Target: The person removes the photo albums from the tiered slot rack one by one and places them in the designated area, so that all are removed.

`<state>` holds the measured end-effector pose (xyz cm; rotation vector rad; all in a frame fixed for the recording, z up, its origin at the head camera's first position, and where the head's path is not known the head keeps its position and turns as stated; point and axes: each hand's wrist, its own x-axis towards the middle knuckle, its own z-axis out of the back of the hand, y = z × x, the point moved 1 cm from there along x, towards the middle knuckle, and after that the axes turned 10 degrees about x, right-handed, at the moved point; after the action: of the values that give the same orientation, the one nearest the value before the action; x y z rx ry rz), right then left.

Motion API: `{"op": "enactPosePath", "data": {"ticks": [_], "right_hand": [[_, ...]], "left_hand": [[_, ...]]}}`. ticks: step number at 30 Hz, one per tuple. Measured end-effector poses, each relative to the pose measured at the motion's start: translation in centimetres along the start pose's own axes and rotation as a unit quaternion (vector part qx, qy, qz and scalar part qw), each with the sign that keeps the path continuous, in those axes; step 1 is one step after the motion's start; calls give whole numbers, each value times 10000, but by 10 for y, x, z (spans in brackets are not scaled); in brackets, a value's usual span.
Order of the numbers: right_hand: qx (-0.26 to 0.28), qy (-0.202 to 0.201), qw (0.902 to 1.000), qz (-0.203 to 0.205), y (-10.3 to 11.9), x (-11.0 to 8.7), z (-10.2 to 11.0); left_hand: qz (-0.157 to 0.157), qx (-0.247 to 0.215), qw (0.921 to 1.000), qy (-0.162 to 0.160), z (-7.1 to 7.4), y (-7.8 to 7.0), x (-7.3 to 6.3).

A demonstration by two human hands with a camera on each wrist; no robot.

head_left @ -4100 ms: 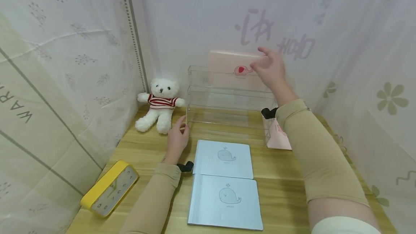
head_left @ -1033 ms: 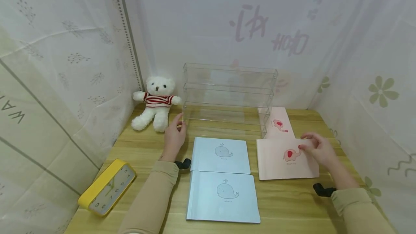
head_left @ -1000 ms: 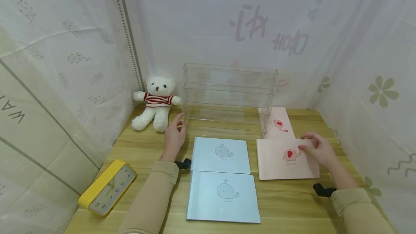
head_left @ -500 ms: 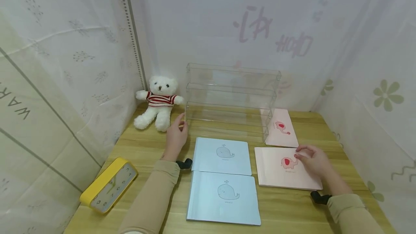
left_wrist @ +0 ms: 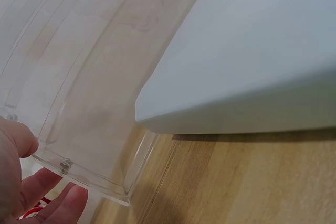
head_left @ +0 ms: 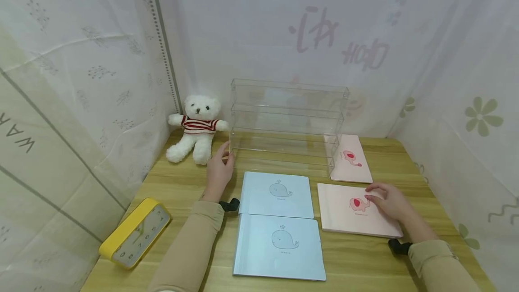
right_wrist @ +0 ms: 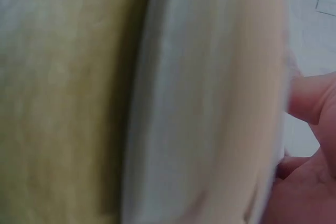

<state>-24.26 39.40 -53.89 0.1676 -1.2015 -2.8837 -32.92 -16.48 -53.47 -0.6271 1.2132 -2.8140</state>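
My left hand (head_left: 220,168) holds the left side of a clear acrylic tiered rack (head_left: 284,143). In the left wrist view its thumb (left_wrist: 23,139) lies on one face of the side panel, with fingers behind the edge. My right hand (head_left: 391,203) rests on a pink notebook (head_left: 340,213) with a red elephant drawing, its fingertips on the cover. A second pink notebook (head_left: 353,170) lies turned sideways behind it, beside the rack. Two blue notebooks (head_left: 259,193) with grey whale drawings lie one in front of the other before the rack.
A white teddy bear (head_left: 198,125) in a striped sweater sits left of the rack. At the front left stands a yellow clock (head_left: 135,233). Patterned curtains (head_left: 466,80) enclose the wooden table (head_left: 357,260) at the back and sides.
The pink notebook has come off the rack's top and down to the right of the table with my right hand, then shifted forward off the second one. My left hand stays at the rack.
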Motion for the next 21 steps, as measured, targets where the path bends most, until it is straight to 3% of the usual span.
{"op": "enactPosePath", "data": {"ticks": [10,18,21], "right_hand": [[-936,-37,9956,-89,14,1,-1],[-1324,-118,9908,-266,34,8,-10],[-1203,-409,9917,180,52,7,-13]], "left_hand": [[31,119,9999,82,5,-3,-1],[150,381,9983,424,29,-12,-6],[-34,606,9974,391,42,-24,-12]]}}
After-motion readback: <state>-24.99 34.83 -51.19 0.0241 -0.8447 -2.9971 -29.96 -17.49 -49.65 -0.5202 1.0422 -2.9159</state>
